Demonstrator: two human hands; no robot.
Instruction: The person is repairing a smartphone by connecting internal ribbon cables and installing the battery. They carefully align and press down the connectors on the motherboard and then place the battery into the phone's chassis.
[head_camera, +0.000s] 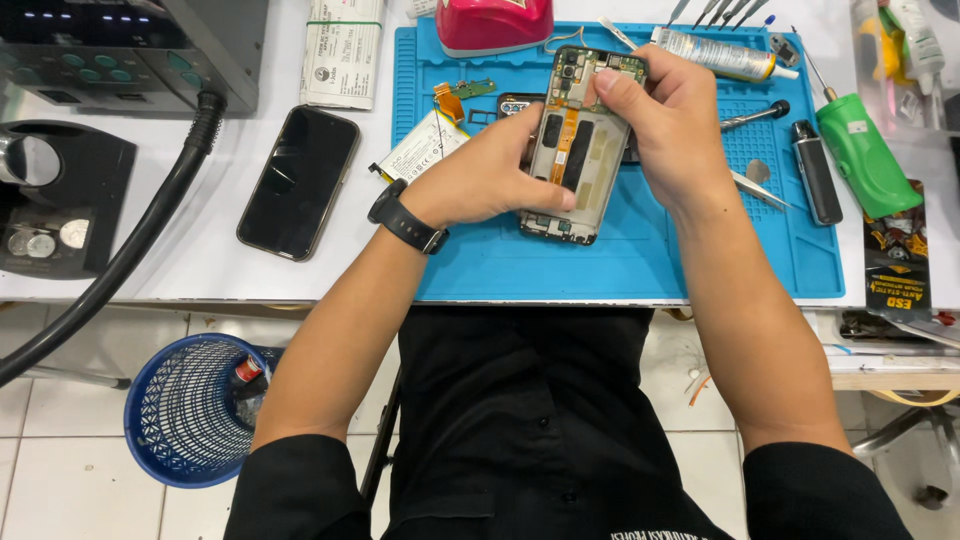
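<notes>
Both hands meet over an opened phone (575, 150): the left hand (490, 180) is curled around its left edge, thumb lying on the exposed inside, while the right hand (665, 125) grips the upper right corner, thumb and fingers pinched on the frame near the camera end. The phone is held just above the blue work mat (640, 260), back cover off, with its boards, an orange flex strip and an empty battery bay on show. By the look of it the dismantling is well along: the cover and battery are out, but the boards at both ends still sit in the frame.

Just beyond the left hand lie a white battery (425, 145) and a small loose board with an orange flex (460, 95). Left of the left wrist, which wears a black watch (405, 217), a second dark phone (298, 182) rests face up on the white table. Right of the right hand are tweezers (760, 190), a small screwdriver (755, 116), a dark pen-shaped tool (817, 172) and a green electric driver (865, 155). Beyond it lies a glue tube (720, 55).
</notes>
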